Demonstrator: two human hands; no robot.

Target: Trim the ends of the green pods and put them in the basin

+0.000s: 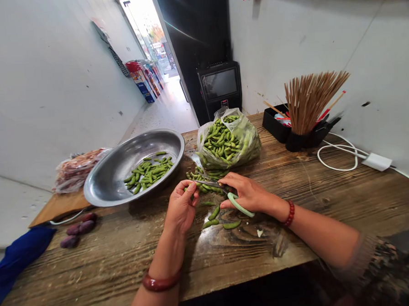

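Scissors, one pair, occupy the right hand near one bag.

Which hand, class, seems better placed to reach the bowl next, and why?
Probably the left hand: it is nearer the bowl, while the right hand is farther away and holds the scissors.

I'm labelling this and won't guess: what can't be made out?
Head view:
What the left hand pinches: mostly covered by that hand.
Scissors: partly covered by the right hand.
Plastic bag: pods on top hide those beneath.
Blue cloth: cut off by the left edge.
Label on the black device: too small to read.
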